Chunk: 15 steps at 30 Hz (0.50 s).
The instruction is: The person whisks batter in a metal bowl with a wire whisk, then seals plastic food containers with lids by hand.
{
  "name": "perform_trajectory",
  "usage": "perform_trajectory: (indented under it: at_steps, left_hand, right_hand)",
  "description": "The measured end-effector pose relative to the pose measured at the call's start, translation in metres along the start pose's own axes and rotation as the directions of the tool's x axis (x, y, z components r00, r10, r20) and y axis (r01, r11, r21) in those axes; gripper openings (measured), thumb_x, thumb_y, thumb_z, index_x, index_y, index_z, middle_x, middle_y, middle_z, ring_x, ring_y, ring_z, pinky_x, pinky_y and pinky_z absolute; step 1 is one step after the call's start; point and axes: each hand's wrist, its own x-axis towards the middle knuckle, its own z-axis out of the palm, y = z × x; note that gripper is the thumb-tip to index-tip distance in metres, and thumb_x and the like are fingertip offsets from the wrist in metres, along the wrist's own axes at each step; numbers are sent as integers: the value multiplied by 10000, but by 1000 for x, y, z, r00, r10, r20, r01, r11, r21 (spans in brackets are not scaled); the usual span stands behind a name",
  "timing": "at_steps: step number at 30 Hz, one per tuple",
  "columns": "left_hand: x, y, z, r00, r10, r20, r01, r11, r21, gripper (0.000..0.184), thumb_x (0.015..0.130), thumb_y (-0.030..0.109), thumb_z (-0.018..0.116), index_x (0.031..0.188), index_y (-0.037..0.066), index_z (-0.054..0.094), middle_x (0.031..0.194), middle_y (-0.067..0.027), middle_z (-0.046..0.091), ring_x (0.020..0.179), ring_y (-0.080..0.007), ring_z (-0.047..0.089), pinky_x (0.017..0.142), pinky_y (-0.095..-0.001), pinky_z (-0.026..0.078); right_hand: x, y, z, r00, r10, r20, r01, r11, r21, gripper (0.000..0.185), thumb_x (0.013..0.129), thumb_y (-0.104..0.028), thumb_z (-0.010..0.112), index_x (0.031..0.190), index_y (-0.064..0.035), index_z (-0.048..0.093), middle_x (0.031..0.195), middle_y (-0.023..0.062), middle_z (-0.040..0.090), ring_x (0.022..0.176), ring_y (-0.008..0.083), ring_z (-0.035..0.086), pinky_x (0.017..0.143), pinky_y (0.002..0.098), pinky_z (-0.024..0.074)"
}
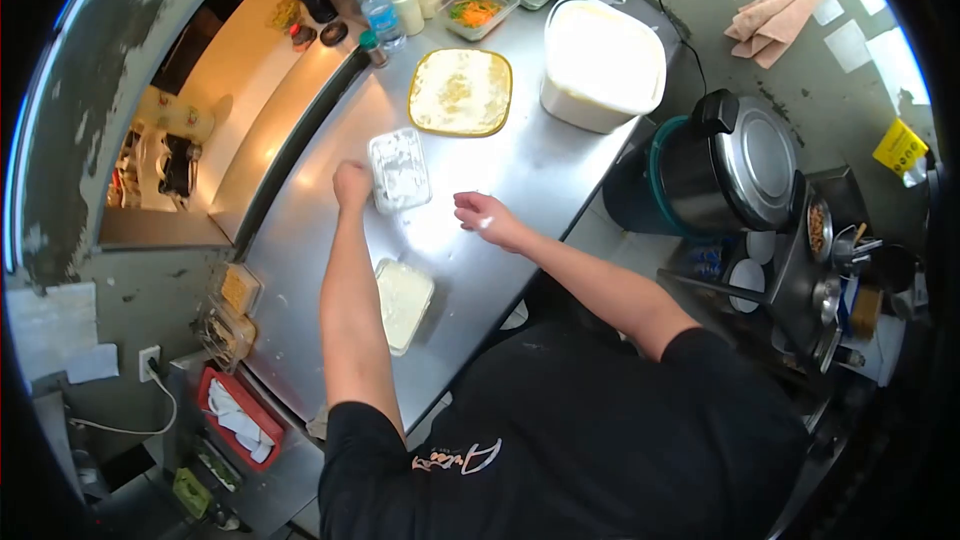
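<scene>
On the metal counter lies a clear plastic container (399, 171) with white smears on it. Against its left edge is my left hand (352, 185), fingers closed; what it may grip is too small to make out. My right hand (484, 217) hovers to the right of the container, fingers apart, with a white smear on it and nothing held. Nearer my body, beside my left forearm, sits a rectangular container filled with something white (403, 306). Beyond the smeared container rests a yellow-rimmed tray (413, 90) of creamy white food.
A large white tub (585, 110) stands at the back right of the counter (300, 270). Bottles (404, 5) and a container of shredded vegetables (474, 10) line the back. A big lidded pot (760, 165) is at the right, a red bin (240, 415) lower left.
</scene>
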Motion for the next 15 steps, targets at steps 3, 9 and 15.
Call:
perform_trajectory:
  at_steps: [3,9,15]
  left_hand:
    - [-15,37,-12,977,-185,108,203,959,-199,205,841,169,701,934,-14,715,831,-171,716,748,-292,702,676,-383,569]
    - [-45,53,-21,917,-279,285,390,782,-487,183,916,173,708,981,4,728,731,-32,657,587,-104,569,522,-253,462]
    - [-83,74,-65,868,-255,427,487,606,-628,200,938,170,717,1066,17,730,791,-4,668,683,-89,590,597,-236,459]
  right_hand:
    - [52,-9,-6,1000,15,1,-15,1000,-26,539,980,-236,616,1414,57,486,1216,165,656,1034,219,645,908,345,532]
    - [99,7,-23,992,81,98,-87,994,66,317,978,-226,628,1188,11,639,892,60,654,801,152,620,738,295,533]
    - [67,-57,-38,978,23,207,-50,991,126,267,987,-212,638,1128,9,689,895,43,673,772,124,623,702,279,539]
